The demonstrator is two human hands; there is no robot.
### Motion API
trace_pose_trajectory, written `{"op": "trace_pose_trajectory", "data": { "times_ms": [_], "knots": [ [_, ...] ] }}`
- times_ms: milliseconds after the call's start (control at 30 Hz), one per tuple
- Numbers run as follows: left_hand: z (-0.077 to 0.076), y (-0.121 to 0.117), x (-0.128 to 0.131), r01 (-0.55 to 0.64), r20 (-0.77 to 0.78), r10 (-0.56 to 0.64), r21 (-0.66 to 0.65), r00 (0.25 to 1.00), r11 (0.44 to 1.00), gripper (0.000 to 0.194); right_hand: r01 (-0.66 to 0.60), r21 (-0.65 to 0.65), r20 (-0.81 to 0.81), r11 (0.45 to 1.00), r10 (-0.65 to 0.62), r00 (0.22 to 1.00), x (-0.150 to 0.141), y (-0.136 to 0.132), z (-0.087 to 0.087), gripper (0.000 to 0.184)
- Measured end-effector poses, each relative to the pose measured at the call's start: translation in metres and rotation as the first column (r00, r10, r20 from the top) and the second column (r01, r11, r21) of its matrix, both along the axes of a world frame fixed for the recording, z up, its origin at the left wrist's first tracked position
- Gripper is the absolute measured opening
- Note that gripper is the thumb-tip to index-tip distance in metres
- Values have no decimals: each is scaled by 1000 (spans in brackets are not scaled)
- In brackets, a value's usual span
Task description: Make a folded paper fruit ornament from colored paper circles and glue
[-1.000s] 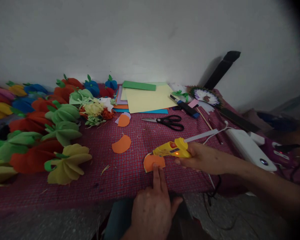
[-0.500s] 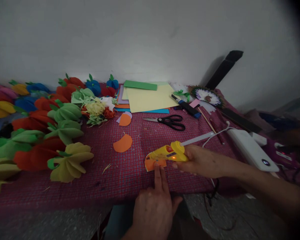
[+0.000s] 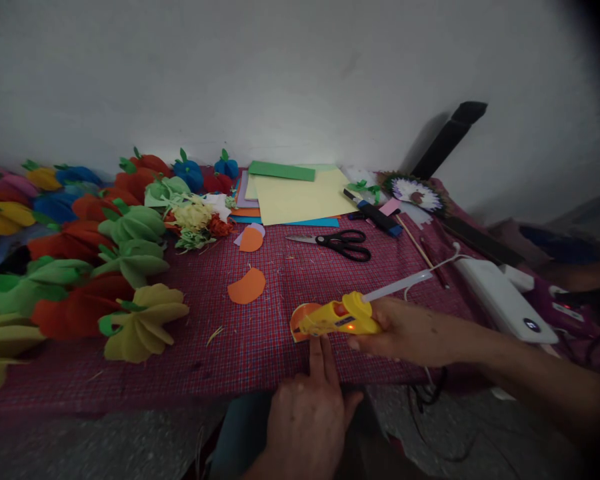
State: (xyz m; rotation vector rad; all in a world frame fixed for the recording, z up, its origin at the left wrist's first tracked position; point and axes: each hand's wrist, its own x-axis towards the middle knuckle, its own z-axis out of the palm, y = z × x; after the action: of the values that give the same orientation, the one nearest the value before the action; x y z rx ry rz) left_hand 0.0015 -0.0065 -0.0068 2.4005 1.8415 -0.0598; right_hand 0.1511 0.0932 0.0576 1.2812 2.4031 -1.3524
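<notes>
In the head view, my right hand [image 3: 405, 330] is wrapped round a yellow glue gun [image 3: 347, 317], whose orange light is lit. A long translucent glue stick [image 3: 400, 285] sticks out of its back end. The gun's nozzle lies over a rounded orange paper piece [image 3: 299, 316] near the table's front edge and hides much of it. My left hand [image 3: 307, 413] reaches in from below, two fingers stretched out to the paper's lower edge. Two more orange paper pieces lie to the left: one cut piece [image 3: 247, 287] alone, and another [image 3: 251, 239] partly over a lilac scrap.
Black-handled scissors [image 3: 333, 243] lie behind the gun. Paper pumpkins [image 3: 140, 323] in several colours crowd the left side. Stacked coloured sheets [image 3: 300, 197] rest by the wall. A box cutter [image 3: 373, 212], a white power bank [image 3: 505, 300] and cables are at the right.
The glue gun has moved left and then down across the orange piece, covering more of it. My left hand stays almost in place, its fingertips at the paper.
</notes>
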Motion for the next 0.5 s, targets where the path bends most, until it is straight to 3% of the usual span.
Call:
{"op": "trace_pose_trajectory", "data": {
  "times_ms": [500],
  "knots": [
    [1,0,1,-15,22,15,-9,1000,1000,59,-9,3,11,1000,9,1000,3,-5,3,20]
  ]
}}
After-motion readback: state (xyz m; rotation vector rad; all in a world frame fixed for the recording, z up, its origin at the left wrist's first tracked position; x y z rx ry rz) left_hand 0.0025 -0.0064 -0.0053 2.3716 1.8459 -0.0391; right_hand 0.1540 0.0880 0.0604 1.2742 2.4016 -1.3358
